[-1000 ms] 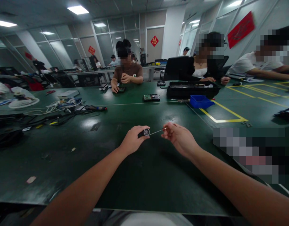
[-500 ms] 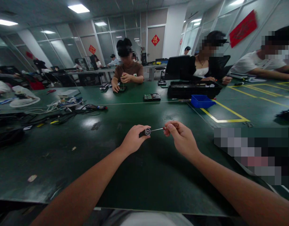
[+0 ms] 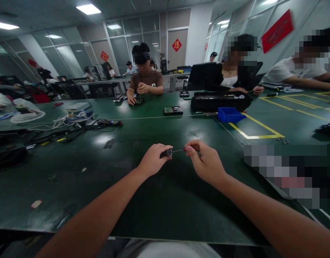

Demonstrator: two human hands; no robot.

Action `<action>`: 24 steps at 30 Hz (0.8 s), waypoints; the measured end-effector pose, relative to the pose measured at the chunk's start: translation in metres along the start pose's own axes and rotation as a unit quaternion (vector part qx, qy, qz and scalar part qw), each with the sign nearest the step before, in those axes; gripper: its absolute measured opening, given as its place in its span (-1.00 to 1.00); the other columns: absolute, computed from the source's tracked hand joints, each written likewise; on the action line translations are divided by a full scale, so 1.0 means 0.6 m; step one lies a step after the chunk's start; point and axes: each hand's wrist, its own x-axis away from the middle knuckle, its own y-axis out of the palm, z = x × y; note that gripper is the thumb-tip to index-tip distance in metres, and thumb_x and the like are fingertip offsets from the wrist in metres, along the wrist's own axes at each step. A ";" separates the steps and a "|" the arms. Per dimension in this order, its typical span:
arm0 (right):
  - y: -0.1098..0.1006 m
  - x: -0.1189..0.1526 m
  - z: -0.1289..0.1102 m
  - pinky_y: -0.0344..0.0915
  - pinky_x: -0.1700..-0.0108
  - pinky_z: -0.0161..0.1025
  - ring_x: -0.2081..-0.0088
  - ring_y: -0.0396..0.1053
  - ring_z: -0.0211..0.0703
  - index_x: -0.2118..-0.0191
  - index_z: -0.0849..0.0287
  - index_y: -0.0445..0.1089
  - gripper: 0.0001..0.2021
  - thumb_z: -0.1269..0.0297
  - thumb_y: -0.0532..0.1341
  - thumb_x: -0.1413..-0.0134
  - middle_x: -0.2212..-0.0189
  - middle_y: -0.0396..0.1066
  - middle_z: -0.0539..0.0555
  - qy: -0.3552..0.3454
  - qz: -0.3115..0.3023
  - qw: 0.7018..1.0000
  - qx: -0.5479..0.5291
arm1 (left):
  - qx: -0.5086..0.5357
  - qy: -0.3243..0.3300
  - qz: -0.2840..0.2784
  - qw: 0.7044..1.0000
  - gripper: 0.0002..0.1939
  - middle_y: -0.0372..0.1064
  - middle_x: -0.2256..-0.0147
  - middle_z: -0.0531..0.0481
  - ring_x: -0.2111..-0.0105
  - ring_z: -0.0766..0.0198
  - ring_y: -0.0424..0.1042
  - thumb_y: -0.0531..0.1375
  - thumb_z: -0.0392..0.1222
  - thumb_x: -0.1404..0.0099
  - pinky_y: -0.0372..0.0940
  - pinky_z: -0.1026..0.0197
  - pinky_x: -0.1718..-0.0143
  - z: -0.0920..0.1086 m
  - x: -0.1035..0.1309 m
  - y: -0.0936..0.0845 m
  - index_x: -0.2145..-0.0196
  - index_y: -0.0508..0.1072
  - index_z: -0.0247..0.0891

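Above the middle of the green table (image 3: 170,204), my left hand (image 3: 152,160) is closed around a small black cylinder (image 3: 167,153) with a ring-shaped silvery end that faces right. My right hand (image 3: 206,159) pinches a screwdriver (image 3: 184,149) by its reddish handle. The thin metal shaft points left and its tip meets the end of the cylinder. Whether the tip sits inside the cylinder I cannot tell. My fingers hide most of the cylinder's body and part of the screwdriver handle.
A circuit-board device (image 3: 173,110), a blue bin (image 3: 230,115) and a long black housing (image 3: 221,102) lie farther back. Tangled cables (image 3: 65,130) spread at the left. A co-worker (image 3: 145,80) handles a small part across the table; others sit at the right.
My right hand has turned slightly and its grip on the screwdriver handle has shifted. The cylinder in my left hand has moved slightly down, with the screwdriver shaft still at its end.
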 end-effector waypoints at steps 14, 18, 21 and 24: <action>0.000 0.001 0.001 0.29 0.32 -0.21 0.38 0.47 -0.12 0.17 0.13 0.37 -0.81 0.19 0.06 -0.33 0.41 0.49 0.03 0.000 -0.022 1.000 -0.022 | 0.003 -0.024 -0.009 1.000 -0.62 0.44 0.05 -0.07 0.01 0.07 0.36 0.29 -0.26 -0.27 0.25 -0.02 -0.06 -0.004 0.000 0.002 -0.05 0.48 -0.11; 0.003 0.000 0.003 0.29 0.32 -0.22 0.38 0.47 -0.12 0.17 0.12 0.37 -0.82 0.20 0.07 -0.32 0.42 0.49 0.03 -0.004 -0.031 0.999 -0.021 | -0.003 -0.007 -0.011 1.000 -0.62 0.43 0.05 -0.07 0.01 0.07 0.36 0.29 -0.26 -0.27 0.25 -0.02 -0.06 -0.004 0.000 0.002 -0.05 0.47 -0.11; 0.003 -0.001 0.004 0.29 0.32 -0.21 0.38 0.46 -0.12 0.17 0.12 0.37 -0.82 0.20 0.07 -0.32 0.41 0.48 0.03 -0.002 -0.040 0.999 -0.014 | -0.009 -0.008 -0.017 1.000 -0.62 0.43 0.04 -0.07 0.01 0.05 0.35 0.28 -0.25 -0.28 0.26 -0.03 -0.04 -0.004 0.001 0.001 -0.06 0.47 -0.10; 0.004 -0.002 0.006 0.29 0.34 -0.21 0.38 0.45 -0.12 0.16 0.12 0.37 -0.82 0.20 0.06 -0.32 0.42 0.47 0.03 0.002 -0.045 0.999 -0.009 | -0.011 -0.012 -0.021 1.000 -0.62 0.43 0.05 -0.07 0.00 0.05 0.35 0.28 -0.25 -0.28 0.25 -0.03 -0.03 -0.006 0.001 0.002 -0.06 0.48 -0.10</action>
